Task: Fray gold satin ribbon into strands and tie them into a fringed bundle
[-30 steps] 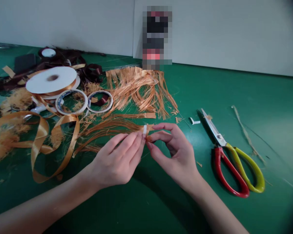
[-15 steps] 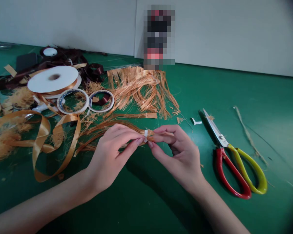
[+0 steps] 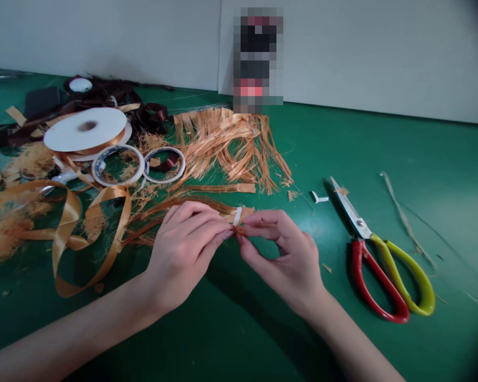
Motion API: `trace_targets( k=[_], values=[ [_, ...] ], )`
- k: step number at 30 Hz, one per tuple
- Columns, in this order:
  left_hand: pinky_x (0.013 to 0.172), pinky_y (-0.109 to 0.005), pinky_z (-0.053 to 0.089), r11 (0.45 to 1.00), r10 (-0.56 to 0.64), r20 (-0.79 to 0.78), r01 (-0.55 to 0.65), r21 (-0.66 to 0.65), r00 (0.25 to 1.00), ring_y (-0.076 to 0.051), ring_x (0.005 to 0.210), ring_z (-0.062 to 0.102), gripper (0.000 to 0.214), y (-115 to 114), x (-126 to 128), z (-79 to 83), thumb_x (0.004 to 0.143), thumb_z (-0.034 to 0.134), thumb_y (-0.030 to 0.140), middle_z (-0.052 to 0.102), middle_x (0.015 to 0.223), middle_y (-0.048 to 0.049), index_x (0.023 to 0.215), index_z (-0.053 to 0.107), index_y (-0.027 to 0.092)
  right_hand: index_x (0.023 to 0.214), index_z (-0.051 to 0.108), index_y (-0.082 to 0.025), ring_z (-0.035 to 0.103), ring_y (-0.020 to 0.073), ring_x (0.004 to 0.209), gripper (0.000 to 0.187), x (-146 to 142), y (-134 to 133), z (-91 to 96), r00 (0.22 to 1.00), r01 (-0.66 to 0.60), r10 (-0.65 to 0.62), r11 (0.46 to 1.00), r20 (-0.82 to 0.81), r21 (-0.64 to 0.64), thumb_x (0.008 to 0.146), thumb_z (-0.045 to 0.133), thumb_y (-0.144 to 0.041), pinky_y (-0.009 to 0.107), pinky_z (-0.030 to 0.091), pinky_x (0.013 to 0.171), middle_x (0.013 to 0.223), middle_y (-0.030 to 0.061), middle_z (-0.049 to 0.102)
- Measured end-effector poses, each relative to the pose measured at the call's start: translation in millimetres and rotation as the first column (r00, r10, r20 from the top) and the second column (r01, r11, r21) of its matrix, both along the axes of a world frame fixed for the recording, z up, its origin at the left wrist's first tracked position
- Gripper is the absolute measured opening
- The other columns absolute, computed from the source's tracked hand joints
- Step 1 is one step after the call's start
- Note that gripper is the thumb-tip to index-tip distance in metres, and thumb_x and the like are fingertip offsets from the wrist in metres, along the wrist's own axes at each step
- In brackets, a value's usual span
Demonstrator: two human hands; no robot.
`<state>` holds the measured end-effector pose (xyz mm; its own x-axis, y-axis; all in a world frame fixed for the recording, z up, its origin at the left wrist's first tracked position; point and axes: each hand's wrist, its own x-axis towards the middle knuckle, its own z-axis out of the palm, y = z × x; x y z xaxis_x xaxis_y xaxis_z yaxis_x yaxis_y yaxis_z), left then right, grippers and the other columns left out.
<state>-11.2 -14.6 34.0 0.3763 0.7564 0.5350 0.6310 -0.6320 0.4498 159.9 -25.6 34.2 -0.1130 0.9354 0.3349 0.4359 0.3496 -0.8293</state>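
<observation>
- Left hand [image 3: 183, 254]: back upward, fingers [image 3: 211, 232] pinched at centre.
- Right hand [image 3: 289, 254]: curled, fingertips [image 3: 242, 241] pinched alongside.
- 2 forearms [image 3: 83, 313]: slanting in from lower left and right.

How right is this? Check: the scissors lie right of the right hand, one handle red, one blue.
Blue is wrong: the head view shows a yellow handle beside the red handle. The scissors do lie right of the right hand.

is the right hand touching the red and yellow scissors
Apart: the head view shows green tabletop between the right hand and the scissors, which lie off to its right.
</observation>
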Motion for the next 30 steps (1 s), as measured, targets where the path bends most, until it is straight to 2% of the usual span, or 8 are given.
trace_targets(
  k=[4,9,11,13,17,24,30],
  values=[
    [0.078,-0.037,0.05,0.999,-0.012,0.054,0.015,-0.05,0.998,-0.018,0.086,0.06,0.007,1,0,-1.1,0.088,0.061,0.011,0.074,0.085,-0.0028,0.088,0.067,0.016,0.093,0.054,-0.023,0.074,0.0101,0.076,0.028,-2,-1,-1.3,0.998,-0.001,0.001,1.0,-0.055,-0.017,0.074,0.065,-0.007,0.013,0.058,0.07,0.091,-0.0033,0.074],
    [0.075,-0.034,0.051,0.995,0.019,0.082,-0.011,-0.094,0.996,-0.018,0.085,0.061,0.006,2,-1,0.2,0.086,0.063,0.012,0.073,0.082,-0.0026,0.086,0.068,0.016,0.091,0.054,-0.023,0.074,0.0092,0.075,0.026,-2,-1,-1.2,0.999,0.006,-0.005,1.0,-0.048,0.023,0.074,0.065,-0.006,0.013,0.058,0.07,0.09,-0.0034,0.073],
    [0.077,-0.037,0.051,0.998,0.04,0.045,-0.038,-0.04,0.998,-0.02,0.086,0.062,0.007,2,-2,1.3,0.085,0.064,0.011,0.074,0.083,-0.0018,0.086,0.068,0.017,0.09,0.054,-0.023,0.074,0.009,0.073,0.025,-2,-1,-1.3,0.999,0.017,-0.015,0.998,-0.028,0.056,0.074,0.065,-0.007,0.014,0.059,0.068,0.088,-0.0043,0.073],
    [0.079,-0.04,0.049,0.996,0.051,-0.032,-0.048,0.076,0.998,-0.022,0.088,0.064,0.01,1,-2,1.9,0.084,0.064,0.009,0.075,0.083,-0.0012,0.087,0.068,0.018,0.09,0.054,-0.024,0.073,0.0095,0.073,0.025,-2,-1,-2.4,1.0,0.02,-0.021,0.997,0.007,0.076,0.075,0.064,-0.007,0.015,0.06,0.067,0.085,-0.0048,0.072],
    [0.075,-0.04,0.048,0.965,0.047,-0.182,0.002,0.263,0.982,-0.024,0.088,0.067,0.016,-1,-3,2.0,0.082,0.062,0.004,0.076,0.084,-0.0019,0.09,0.067,0.017,0.095,0.055,-0.026,0.073,0.0122,0.076,0.026,-1,-5,-7.0,0.997,-0.016,0.012,0.999,0.073,0.05,0.078,0.06,-0.008,0.02,0.062,0.065,0.086,-0.0033,0.072],
    [0.07,-0.035,0.049,0.957,0.04,-0.251,0.034,0.287,0.967,-0.021,0.082,0.067,0.014,0,-2,4.0,0.084,0.057,0.005,0.074,0.077,-0.0028,0.084,0.066,0.015,0.095,0.056,-0.025,0.072,0.0117,0.072,0.024,-4,-6,-10.6,0.995,-0.05,0.042,0.996,0.096,0.079,0.08,0.056,-0.006,0.021,0.061,0.065,0.086,-0.0016,0.072],
    [0.068,-0.036,0.049,0.923,0.075,-0.428,0.1,0.372,0.901,-0.025,0.083,0.067,0.006,-4,-1,2.7,0.082,0.061,0.006,0.073,0.081,-0.009,0.085,0.067,0.006,0.092,0.056,-0.024,0.072,0.0112,0.074,0.026,-5,-5,-12.9,0.993,-0.036,0.023,0.993,0.119,0.111,0.077,0.057,-0.003,0.02,0.059,0.068,0.085,-0.0021,0.073]
  ],
)
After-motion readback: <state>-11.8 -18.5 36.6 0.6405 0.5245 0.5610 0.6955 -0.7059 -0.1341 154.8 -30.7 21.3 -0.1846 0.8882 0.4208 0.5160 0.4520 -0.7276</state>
